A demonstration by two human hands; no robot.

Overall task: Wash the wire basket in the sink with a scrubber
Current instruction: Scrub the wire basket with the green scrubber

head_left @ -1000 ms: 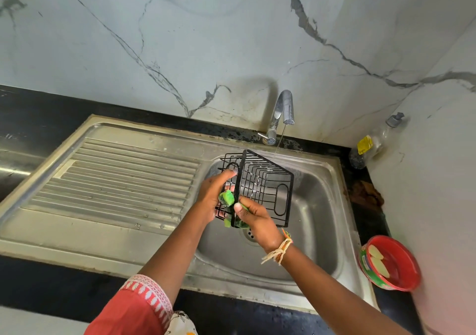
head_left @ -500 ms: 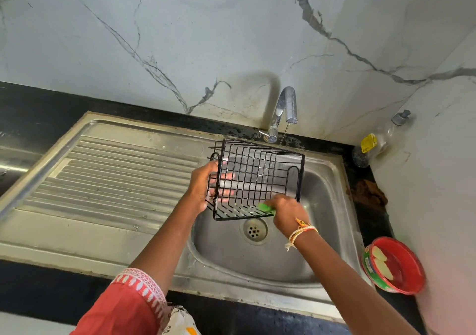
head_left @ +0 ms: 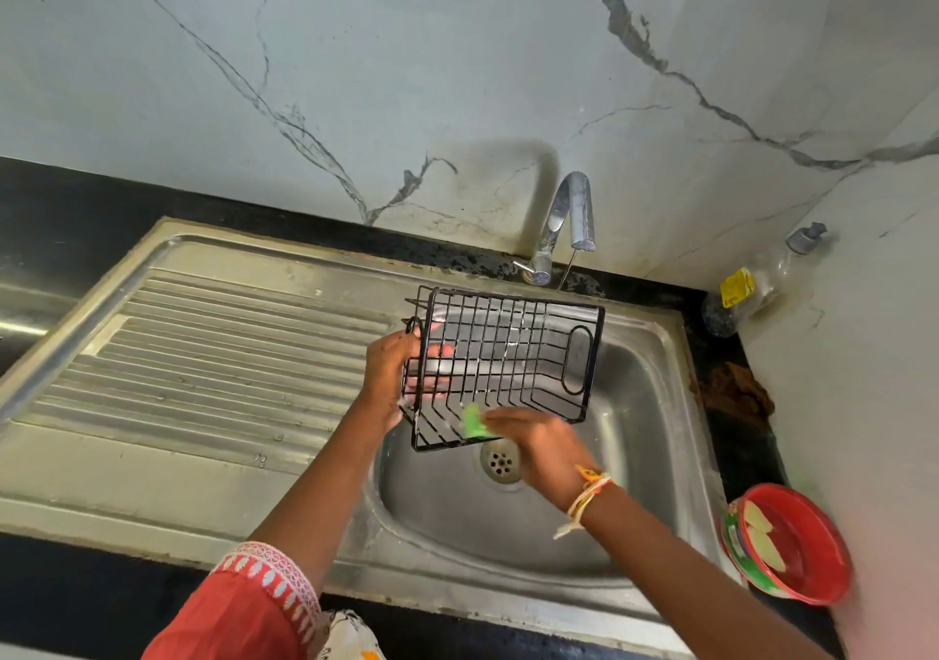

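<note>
A black wire basket (head_left: 503, 370) is held in the air above the bowl of a steel sink (head_left: 655, 405), tipped up on edge so that its open side faces the viewer and its grid bottom faces the marble wall behind. Its long axis runs left to right, slightly lower at the right, with an oval handle loop on the right end wall.

The left hand (head_left: 394, 372) grips the basket's left end, fingers curled through to the inside of the wires and thumb on the outer side. The right hand (head_left: 538, 448) sits just below the basket's near lower edge, over the sink drain (head_left: 500, 462), and pinches a green scrubber (head_left: 475, 423) against the lowest wires near the left corner. The right hand's fingers are blurred, so the exact grip is hard to make out. A yellow thread band circles the right wrist.

A chrome tap (head_left: 566, 222) stands behind the basket, a thin stream of water falling from its spout. The ribbed draining board (head_left: 213, 354) stretches away to the left. On the dark tabletop (head_left: 51, 202) at the right stand a red tub (head_left: 792, 542) holding pale soap pieces and, in the far corner, a clear bottle (head_left: 752, 283) with a yellow label.
</note>
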